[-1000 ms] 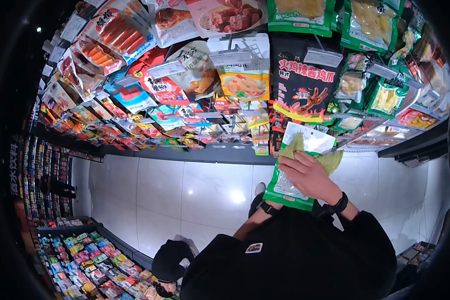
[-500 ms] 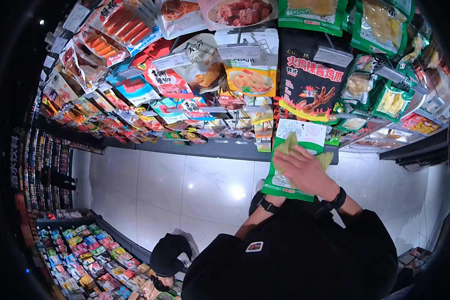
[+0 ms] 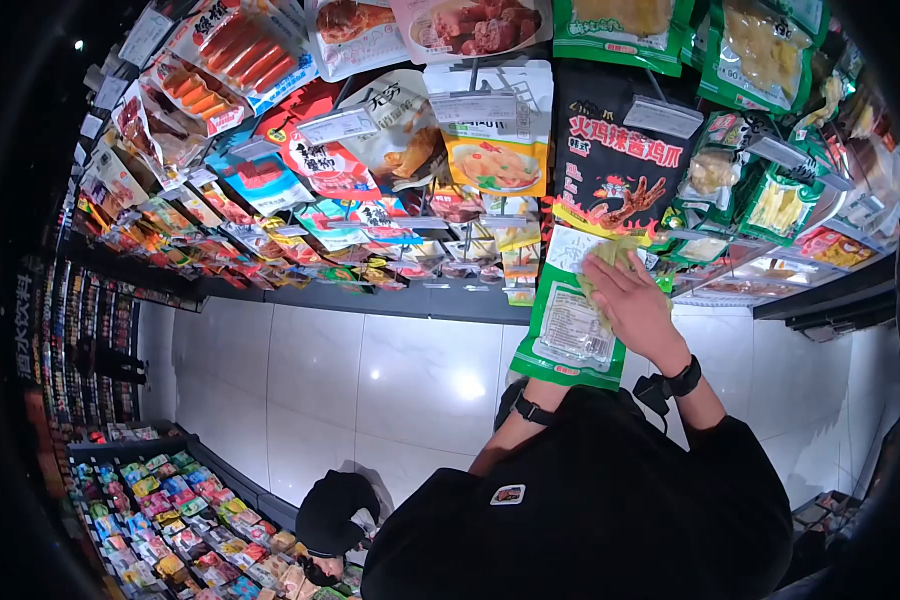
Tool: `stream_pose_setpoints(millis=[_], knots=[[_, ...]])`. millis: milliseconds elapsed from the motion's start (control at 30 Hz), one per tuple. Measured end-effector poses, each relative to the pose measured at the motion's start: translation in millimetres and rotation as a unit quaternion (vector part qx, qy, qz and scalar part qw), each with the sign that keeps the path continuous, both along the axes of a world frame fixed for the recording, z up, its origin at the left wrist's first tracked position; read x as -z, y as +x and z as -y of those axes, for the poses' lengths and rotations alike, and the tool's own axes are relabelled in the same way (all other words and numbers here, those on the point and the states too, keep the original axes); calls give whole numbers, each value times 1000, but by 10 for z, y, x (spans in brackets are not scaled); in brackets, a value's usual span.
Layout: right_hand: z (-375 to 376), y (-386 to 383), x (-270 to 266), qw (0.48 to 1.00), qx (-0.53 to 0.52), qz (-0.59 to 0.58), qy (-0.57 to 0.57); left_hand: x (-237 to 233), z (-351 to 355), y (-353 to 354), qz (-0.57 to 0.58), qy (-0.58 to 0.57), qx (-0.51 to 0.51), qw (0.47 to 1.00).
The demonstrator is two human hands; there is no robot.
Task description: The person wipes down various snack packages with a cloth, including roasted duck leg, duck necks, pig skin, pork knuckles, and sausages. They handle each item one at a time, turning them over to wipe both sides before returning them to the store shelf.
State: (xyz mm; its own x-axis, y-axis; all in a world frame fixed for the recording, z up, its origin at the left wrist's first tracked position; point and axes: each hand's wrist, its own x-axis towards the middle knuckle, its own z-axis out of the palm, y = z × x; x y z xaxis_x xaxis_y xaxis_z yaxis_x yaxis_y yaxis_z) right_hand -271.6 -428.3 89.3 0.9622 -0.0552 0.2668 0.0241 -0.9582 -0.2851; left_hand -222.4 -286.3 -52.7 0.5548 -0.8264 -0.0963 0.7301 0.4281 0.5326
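Note:
A green and white food packet (image 3: 573, 330) is held up before my chest, its printed label panel facing me. My left hand (image 3: 547, 391) supports it from behind at the lower edge; the packet hides its fingers. A yellow-green cloth (image 3: 627, 247) lies against the upper right of the packet. On top of the cloth rests my right hand (image 3: 630, 305), fingers together and pressing it to the packet. Just beyond the packet hangs a black bag with chicken feet pictured on it (image 3: 622, 160).
Hooks with hanging food bags and price tags (image 3: 470, 106) fill the rack ahead. Pale floor tiles (image 3: 410, 370) lie to the left. A person in black (image 3: 332, 515) is at lower left, beside a low display of colourful packets (image 3: 170, 520).
My right hand has slid the cloth up and to the right over the packet, uncovering the label panel. The packet has shifted slightly left and toward me.

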Motion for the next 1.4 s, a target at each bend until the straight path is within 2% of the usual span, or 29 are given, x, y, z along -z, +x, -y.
stream_pose_setpoints(millis=[67,100,133,200,267,333,367,400,467,533,633,667,733,767,800,833,867,933,1000,1033,1200,1267,1333,1400], knots=[[-45,-36,-13,998,-9,10,54,3,-6,16,12,8,-5,1000],[-159,-86,-50,996,-61,16,57,8,-14,13,20,16,-6,1000],[-276,-166,-83,996,-60,15,57,14,-23,5,21,18,-5,1000],[-430,-276,-134,985,-175,7,9,24,-15,18,48,32,-8,998],[-298,-291,-155,984,-176,15,-11,60,-26,20,69,46,-9,997],[-120,-251,-202,998,-53,-15,1,73,-21,24,104,61,-14,993],[-45,-214,-204,1000,-15,7,-12,78,-5,17,128,71,-15,989],[29,-207,-179,1000,-12,5,-12,86,-1,12,155,83,-16,984],[142,-187,-86,996,85,19,-18,103,-5,15,217,108,-19,970],[101,-219,-35,993,102,44,-39,136,2,2,292,141,-22,946],[-181,-394,-18,997,-61,19,39,192,6,-41,417,190,-24,889],[-233,-458,-39,998,-56,20,38,189,-6,-55,446,198,-22,873],[-307,-581,-143,981,-193,-7,3,194,-19,-66,478,212,-18,852],[-285,-603,-189,979,-199,1,-41,133,-29,-75,291,126,8,948],[-255,-611,-189,980,-196,1,-40,50,-42,-86,87,35,34,995],[-213,-619,-189,986,-164,7,-41,-30,-45,-84,-24,33,55,998],[-165,-612,-203,990,-132,14,-44,-64,-19,-85,-82,26,65,994],[-36,-548,-258,994,-97,33,-39,-115,0,-90,-105,6,75,992],[104,-512,-262,996,34,58,-49,-111,-8,-84,-106,-3,79,991],[166,-482,-252,996,54,68,-21,-105,-14,-103,-103,-6,80,991],[-88,-595,-163,998,2,67,-11,-102,21,-146,-96,-15,80,992],[-181,-647,-189,997,-63,40,21,-114,50,-144,-91,-16,81,992],[-65,-599,-220,998,-57,34,3,-132,57,-161,-88,-16,81,993],[111,-472,-263,998,44,49,19,-146,60,-165,-87,-18,81,993]])
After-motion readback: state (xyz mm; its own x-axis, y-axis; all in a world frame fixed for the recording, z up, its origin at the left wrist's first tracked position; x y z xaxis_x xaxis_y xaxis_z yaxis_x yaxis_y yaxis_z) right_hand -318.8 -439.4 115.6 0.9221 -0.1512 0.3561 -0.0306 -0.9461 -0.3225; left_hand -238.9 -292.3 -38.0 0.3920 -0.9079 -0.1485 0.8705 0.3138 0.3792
